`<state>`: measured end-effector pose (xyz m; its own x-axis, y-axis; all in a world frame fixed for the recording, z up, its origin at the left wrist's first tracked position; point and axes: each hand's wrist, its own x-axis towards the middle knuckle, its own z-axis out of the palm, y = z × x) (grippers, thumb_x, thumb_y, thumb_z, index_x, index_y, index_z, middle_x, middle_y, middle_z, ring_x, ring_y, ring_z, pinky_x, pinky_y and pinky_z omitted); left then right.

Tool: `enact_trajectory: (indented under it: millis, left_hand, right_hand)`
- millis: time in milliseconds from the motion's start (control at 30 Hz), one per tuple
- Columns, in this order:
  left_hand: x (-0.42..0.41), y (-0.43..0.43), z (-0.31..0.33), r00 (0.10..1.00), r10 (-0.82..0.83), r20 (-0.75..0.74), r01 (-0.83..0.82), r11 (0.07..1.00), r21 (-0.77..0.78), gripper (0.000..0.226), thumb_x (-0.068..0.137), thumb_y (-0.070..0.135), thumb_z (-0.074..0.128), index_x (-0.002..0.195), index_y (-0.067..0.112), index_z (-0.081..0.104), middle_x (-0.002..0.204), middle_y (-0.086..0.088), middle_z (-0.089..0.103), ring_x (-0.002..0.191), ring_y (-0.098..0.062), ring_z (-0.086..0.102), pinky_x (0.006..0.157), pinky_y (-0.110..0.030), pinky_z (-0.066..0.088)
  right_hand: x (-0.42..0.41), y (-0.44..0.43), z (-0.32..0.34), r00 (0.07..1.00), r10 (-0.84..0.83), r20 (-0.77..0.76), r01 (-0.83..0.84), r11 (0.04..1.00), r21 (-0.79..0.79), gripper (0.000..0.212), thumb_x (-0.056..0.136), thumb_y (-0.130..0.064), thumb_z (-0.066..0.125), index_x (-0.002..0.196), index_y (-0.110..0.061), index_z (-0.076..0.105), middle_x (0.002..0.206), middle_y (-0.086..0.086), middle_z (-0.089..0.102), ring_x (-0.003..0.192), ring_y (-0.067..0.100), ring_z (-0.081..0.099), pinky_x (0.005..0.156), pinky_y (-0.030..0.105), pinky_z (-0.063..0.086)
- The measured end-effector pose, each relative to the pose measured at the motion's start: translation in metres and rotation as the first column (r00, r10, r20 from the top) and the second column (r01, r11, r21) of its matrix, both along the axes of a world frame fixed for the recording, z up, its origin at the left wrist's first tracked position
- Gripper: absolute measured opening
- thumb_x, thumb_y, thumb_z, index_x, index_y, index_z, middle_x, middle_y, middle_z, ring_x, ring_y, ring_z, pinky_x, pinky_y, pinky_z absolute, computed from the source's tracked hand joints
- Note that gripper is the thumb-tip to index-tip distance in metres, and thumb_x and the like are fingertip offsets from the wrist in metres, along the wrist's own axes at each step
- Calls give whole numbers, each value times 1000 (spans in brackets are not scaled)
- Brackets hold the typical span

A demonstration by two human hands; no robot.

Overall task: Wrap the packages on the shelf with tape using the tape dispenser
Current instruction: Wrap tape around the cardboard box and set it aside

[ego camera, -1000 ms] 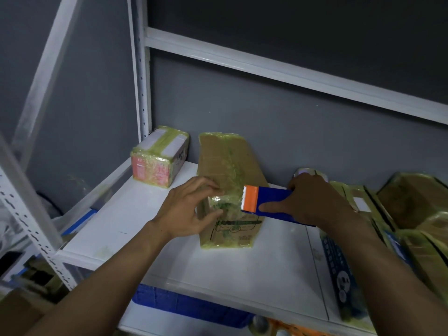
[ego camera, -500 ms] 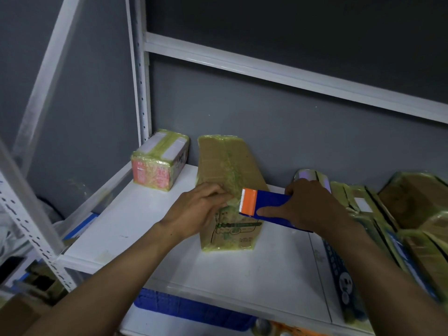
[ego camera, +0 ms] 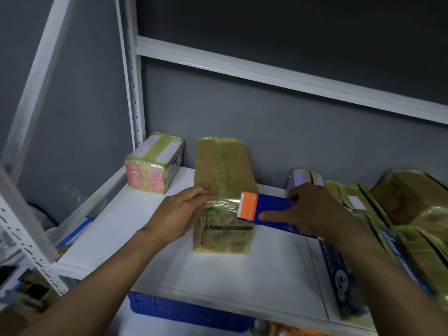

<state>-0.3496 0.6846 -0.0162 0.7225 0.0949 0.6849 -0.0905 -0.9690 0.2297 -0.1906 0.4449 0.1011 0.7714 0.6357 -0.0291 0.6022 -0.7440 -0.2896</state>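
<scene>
A tall brown cardboard package (ego camera: 224,166) stands upright on the white shelf (ego camera: 135,221), partly covered in yellowish tape. My right hand (ego camera: 312,209) grips the blue tape dispenser (ego camera: 274,209), whose orange toothed end (ego camera: 248,206) sits at the package's right front edge. A clear strip of tape (ego camera: 224,202) stretches from the dispenser leftward across the package. My left hand (ego camera: 184,212) presses the strip's free end against the package's left front edge.
A small taped pink-and-white box (ego camera: 155,166) stands at the shelf's back left by the white upright post (ego camera: 131,73). Several taped packages (ego camera: 400,214) lean at the right. A blue crate (ego camera: 189,311) sits on the level below.
The tape strip has been drawn out between dispenser and my left hand, which shifted slightly left on the package. The dispenser stays at the package's right edge.
</scene>
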Motion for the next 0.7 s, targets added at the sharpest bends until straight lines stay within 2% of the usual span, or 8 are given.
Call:
enact_trajectory:
  millis: [167,300,333,400,467,533,600,700]
  left_hand:
    - [-6,0,-2,1000,-19,16,18,997,69,33,91,10,72,124,16,71,126,-2,67,113,-18,66,67,-31,61]
    - [-8,-1,-2,986,-12,-164,27,996,88,80,81,-5,75,148,30,51,129,-2,59,115,-20,59,70,-25,52]
    - [-7,-3,-2,983,5,-182,13,995,99,81,82,-3,73,150,33,48,131,-2,57,115,-21,58,72,-25,52]
    - [-6,-10,-1,986,35,-163,-22,996,81,62,88,10,69,144,34,56,131,0,56,111,-22,60,73,-28,54]
    - [-3,-16,3,993,51,-108,-48,998,29,36,94,34,65,130,30,66,126,4,58,106,-18,61,71,-24,50]
    - [4,-21,8,994,58,-94,-56,998,24,38,95,53,60,117,24,70,126,6,59,111,-14,60,71,-23,49]
    - [14,-22,10,995,15,-102,-14,1000,9,43,96,55,52,110,18,70,130,7,61,120,-12,56,80,-24,52]
    - [21,-21,11,993,-44,-106,39,998,-49,39,97,51,50,110,19,69,120,8,68,109,-14,62,87,-20,45]
  right_hand:
    - [3,-3,1,999,-10,30,11,999,-46,87,47,-94,61,102,-27,53,83,-17,46,71,-3,46,54,14,34]
    - [4,0,-3,997,2,83,4,998,-70,81,55,-92,68,98,-26,53,80,-19,46,70,-1,47,55,14,34]
    - [4,1,-3,996,6,92,0,997,-73,81,55,-93,68,97,-25,55,80,-18,48,70,0,49,55,15,35]
    - [5,2,-4,996,6,93,1,997,-73,79,56,-92,70,96,-26,55,80,-17,48,70,-1,48,55,15,34]
    - [5,2,-4,996,7,88,-1,997,-73,78,56,-92,70,94,-25,57,80,-16,50,71,0,48,56,15,33]
    - [3,4,-4,996,22,90,-13,995,-95,77,59,-91,70,95,-25,56,80,-16,50,73,2,51,58,16,35]
    - [3,4,-3,996,24,91,-15,995,-100,77,61,-91,69,97,-24,55,80,-16,49,79,7,54,68,21,40]
    - [2,1,-4,996,13,90,-5,996,-92,76,63,-90,69,97,-22,58,80,-14,53,89,13,63,73,24,44]
